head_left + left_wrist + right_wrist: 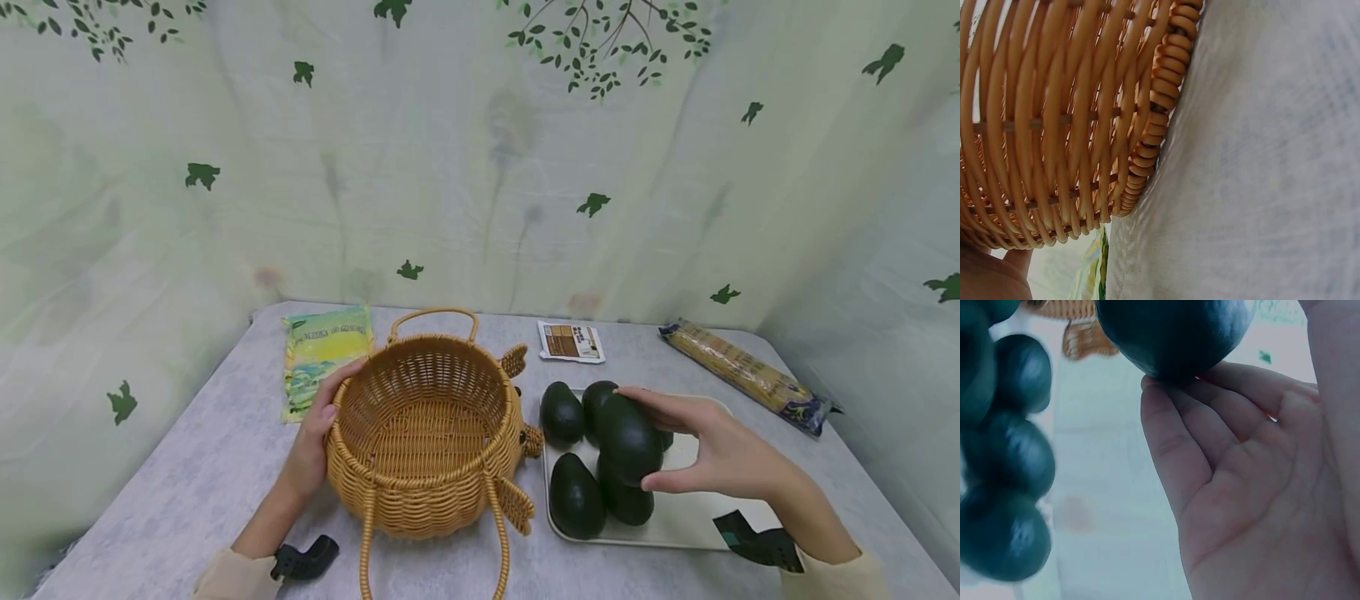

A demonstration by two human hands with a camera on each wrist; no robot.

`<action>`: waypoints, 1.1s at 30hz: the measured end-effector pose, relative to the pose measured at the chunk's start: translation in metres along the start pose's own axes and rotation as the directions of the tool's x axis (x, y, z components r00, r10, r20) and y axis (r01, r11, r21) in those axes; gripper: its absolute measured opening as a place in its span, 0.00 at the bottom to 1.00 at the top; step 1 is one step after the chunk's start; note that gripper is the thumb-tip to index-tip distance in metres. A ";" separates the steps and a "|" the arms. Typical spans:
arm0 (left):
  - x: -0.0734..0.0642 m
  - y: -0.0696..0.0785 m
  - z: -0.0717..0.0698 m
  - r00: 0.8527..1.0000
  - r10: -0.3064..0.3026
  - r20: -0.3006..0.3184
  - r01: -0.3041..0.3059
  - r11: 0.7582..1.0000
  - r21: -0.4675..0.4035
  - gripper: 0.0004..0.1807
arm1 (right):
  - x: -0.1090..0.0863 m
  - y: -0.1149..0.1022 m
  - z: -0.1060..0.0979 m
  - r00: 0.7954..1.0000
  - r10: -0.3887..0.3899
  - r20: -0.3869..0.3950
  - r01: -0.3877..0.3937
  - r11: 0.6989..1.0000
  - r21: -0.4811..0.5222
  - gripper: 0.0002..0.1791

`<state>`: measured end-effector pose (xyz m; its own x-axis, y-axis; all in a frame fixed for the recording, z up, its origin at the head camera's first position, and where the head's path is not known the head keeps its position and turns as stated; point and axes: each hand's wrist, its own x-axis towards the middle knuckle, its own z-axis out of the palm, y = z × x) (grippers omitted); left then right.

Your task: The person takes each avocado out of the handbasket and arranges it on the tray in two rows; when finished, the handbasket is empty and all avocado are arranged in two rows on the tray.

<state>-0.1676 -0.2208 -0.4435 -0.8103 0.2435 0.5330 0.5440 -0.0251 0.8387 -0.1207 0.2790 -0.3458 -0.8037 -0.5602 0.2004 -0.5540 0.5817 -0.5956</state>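
A round wicker basket (431, 508) with loop handles and small woven fins on its right side stands on the table, its inside bare. My left hand (306, 450) holds it at its left side, near the rim; in the left wrist view, part of that hand (991, 275) shows below the weave (1054, 125). My right hand (723, 454) grips a dark green avocado (628, 437) between thumb and fingers, above a pale tray (697, 525). Several more avocados (576, 497) lie on the tray's left part. The right wrist view shows fingertips against the held avocado (1175, 334).
Behind the basket's left side lies a yellow-green packet (318, 346). A small white and brown packet (570, 342) is at the back, and a long pack of noodles (742, 371) lies at the back right. A leaf-patterned curtain (480, 167) surrounds the table (180, 483).
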 end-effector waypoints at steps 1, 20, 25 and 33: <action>0.000 0.000 0.000 1.000 0.002 0.001 -0.002 1.000 0.002 0.31 | -0.004 0.002 0.000 1.000 0.021 -0.006 -0.021 1.000 0.001 0.50; 0.000 -0.002 -0.001 1.000 0.001 -0.007 -0.001 1.000 -0.018 0.31 | -0.066 0.035 0.007 0.967 0.255 -0.015 -0.255 0.967 -0.004 0.49; 0.000 -0.002 -0.001 1.000 -0.001 -0.010 0.001 1.000 -0.013 0.31 | -0.071 0.039 0.013 0.957 0.288 0.029 -0.287 0.958 -0.008 0.51; 0.001 -0.003 0.000 1.000 -0.006 -0.003 0.006 1.000 -0.013 0.31 | -0.074 0.044 0.026 0.955 0.289 0.065 -0.281 0.953 -0.113 0.55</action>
<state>-0.1698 -0.2203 -0.4450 -0.8142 0.2411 0.5282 0.5362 -0.0366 0.8433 -0.0801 0.3306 -0.4073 -0.9136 -0.4053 -0.0318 -0.3268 0.7786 -0.5357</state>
